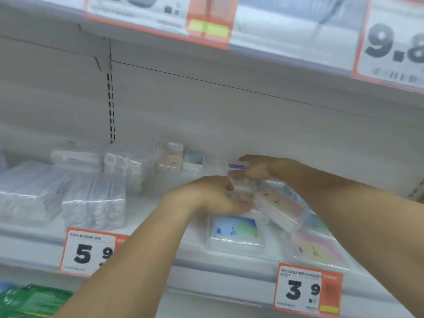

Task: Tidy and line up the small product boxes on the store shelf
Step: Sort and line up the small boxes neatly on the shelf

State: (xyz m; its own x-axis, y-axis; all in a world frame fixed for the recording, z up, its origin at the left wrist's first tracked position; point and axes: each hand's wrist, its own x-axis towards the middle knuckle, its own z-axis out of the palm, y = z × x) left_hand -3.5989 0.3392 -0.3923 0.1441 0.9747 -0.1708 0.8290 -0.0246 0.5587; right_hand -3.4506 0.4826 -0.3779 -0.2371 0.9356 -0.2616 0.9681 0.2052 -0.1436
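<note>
Small clear plastic product boxes with pastel labels lie on the white store shelf (160,228). My left hand (206,196) is closed on a clear box (243,193) at the shelf's middle. Just behind it, my right hand (257,167) pinches a small box with a purple edge (236,166). A pink-labelled box (282,203) lies tilted under my right wrist. A blue-green box (236,230) lies flat at the front, and a pink-yellow one (319,249) to its right. Two boxes (169,156) (192,161) stand upright at the back. The view is blurred.
Stacks of white wrapped packs (94,203) fill the shelf's left half. Price tags 5.9 (89,251) and 3.9 (300,289) hang on the front rail. An upper shelf with a 9.8 tag (392,44) overhangs. Green packages (34,299) sit on the shelf below at left.
</note>
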